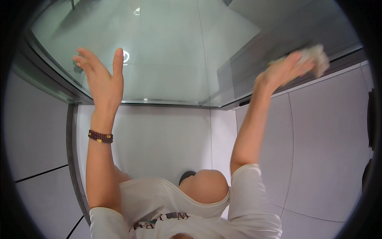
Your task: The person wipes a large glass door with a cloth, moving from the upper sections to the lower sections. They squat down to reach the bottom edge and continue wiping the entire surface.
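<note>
A large glass panel (167, 71) with a dark frame stands in front of me, showing reflections and bright spots. On its left part, my left hand (103, 77) is raised with fingers apart and nothing in it; whether it touches the glass cannot be told. A beaded bracelet (100, 136) circles that wrist. Out to the right, by the dark frame, my right hand (283, 70) is pressed over a pale, crumpled cloth (319, 59). Both the hand and the cloth are blurred, and the cloth's part beneath the palm is hidden.
Large pale tiles (262, 155) with thin joints lie at the right. A dark metal strip (71, 143) runs down the left side, beside grey panels (38, 119). My bent knee (209, 185) is below the glass. Dark objects (371, 119) show at the far right rim.
</note>
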Demonstrator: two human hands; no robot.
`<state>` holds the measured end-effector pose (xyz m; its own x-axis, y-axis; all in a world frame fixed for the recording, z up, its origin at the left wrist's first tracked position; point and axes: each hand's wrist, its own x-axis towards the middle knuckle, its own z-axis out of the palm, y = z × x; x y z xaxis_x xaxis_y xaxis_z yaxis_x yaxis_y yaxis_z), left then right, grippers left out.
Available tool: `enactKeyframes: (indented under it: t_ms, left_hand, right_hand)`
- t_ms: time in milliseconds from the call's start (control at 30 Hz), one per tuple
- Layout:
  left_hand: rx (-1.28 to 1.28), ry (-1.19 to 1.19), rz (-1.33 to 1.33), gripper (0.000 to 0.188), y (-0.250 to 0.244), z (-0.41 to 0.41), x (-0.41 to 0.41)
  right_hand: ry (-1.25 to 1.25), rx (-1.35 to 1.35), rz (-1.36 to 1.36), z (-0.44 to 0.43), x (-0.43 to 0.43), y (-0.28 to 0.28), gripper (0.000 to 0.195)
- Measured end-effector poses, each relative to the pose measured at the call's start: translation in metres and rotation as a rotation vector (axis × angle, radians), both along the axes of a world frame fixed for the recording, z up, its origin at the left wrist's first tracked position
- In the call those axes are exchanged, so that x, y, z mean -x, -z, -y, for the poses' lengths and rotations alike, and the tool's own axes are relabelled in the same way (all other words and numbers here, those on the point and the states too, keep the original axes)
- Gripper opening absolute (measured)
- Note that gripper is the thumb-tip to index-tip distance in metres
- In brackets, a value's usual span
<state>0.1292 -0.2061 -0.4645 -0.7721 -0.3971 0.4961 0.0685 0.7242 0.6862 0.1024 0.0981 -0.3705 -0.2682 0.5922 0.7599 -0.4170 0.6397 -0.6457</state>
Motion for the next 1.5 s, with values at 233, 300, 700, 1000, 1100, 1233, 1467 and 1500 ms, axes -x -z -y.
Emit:
enactKeyframes:
  t_ms: [233,300,700,1000,1100,1233,1467,1500]
  left_hand:
    - [-0.003,0.008,-0.005,0.103,-0.003,-0.002,0.004]
    - [0.001,0.006,0.000,0.104,-0.003,-0.001,0.003]
    - [-0.034,0.048,-0.050,0.107,0.001,0.005,0.003]
    - [-0.032,0.080,-0.016,0.096,-0.002,0.005,0.002]
    - [0.010,0.123,-0.007,0.092,0.003,0.010,0.002]
    - [-0.005,0.189,0.036,0.091,0.000,0.012,-0.002]
    - [-0.389,0.144,-0.309,0.086,-0.019,0.009,-0.001]
    - [-0.442,0.097,-0.340,0.084,-0.018,0.013,-0.001]
  right_hand:
    - [0.298,-0.617,0.046,-0.017,0.021,0.048,0.072]
    - [0.301,-0.657,0.037,-0.003,0.025,0.109,0.069]
    - [0.049,-0.754,0.152,0.038,0.010,0.174,0.048]
    - [0.244,-0.766,-0.150,0.095,0.043,-0.034,0.076]
    - [0.199,-0.971,-0.084,0.111,0.050,0.039,0.050]
    - [0.015,-1.204,0.041,0.131,0.040,0.178,0.044]
    - [-0.410,-1.603,0.366,0.117,0.026,0.285,0.048]
    - [-0.440,-1.627,0.413,0.120,0.023,0.270,0.049]
